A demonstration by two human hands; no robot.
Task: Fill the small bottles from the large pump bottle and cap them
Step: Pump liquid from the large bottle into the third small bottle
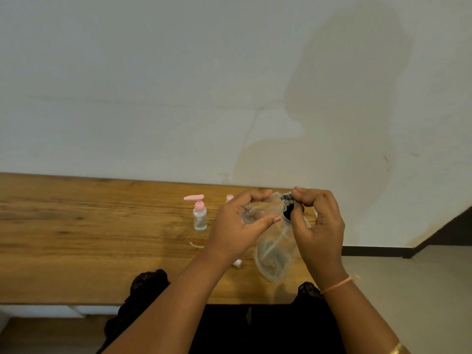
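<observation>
Filling looks part done. One pink-pump bottle stands capped at 9 o'clock of the hands on the wooden table, some liquid inside. Left hand grips a small clear bottle on its side, uncapped, its fill level unreadable. Right hand pinches the black pump head with curled fingers. Large pump bottle tilts down toward 6 o'clock, little left at its base. Both forearms reach in over the near table edge, hands close together; capping still ahead
</observation>
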